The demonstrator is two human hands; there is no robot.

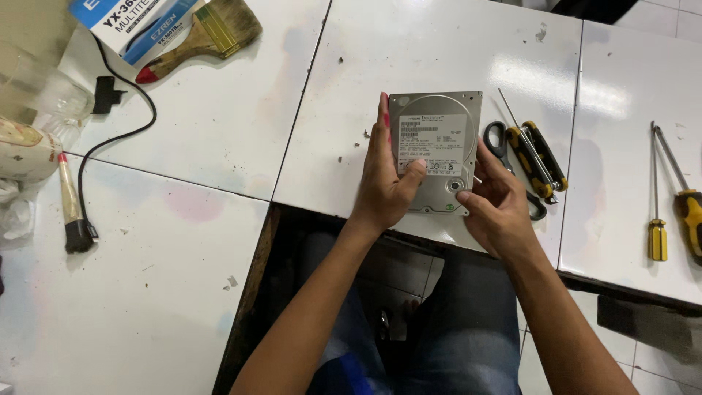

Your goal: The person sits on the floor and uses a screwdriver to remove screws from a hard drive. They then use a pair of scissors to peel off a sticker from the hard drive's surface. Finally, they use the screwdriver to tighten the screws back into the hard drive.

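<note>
A silver hard disk drive (439, 128) with a white label lies flat on the white tiled table (219, 117). My left hand (386, 175) grips its left edge, fingers along the side and thumb pressed on the label. My right hand (494, 201) cups the drive's lower right corner, the thumb resting by the round hub near the bottom.
Two yellow-and-black screwdrivers (537, 153) and black-handled scissors (499, 143) lie just right of the drive. Two more screwdrivers (676, 197) lie at the far right. A wide paintbrush (208, 33), a blue-and-white box (139, 22), a black cable (117, 139) and a small brush (72, 208) sit at the left.
</note>
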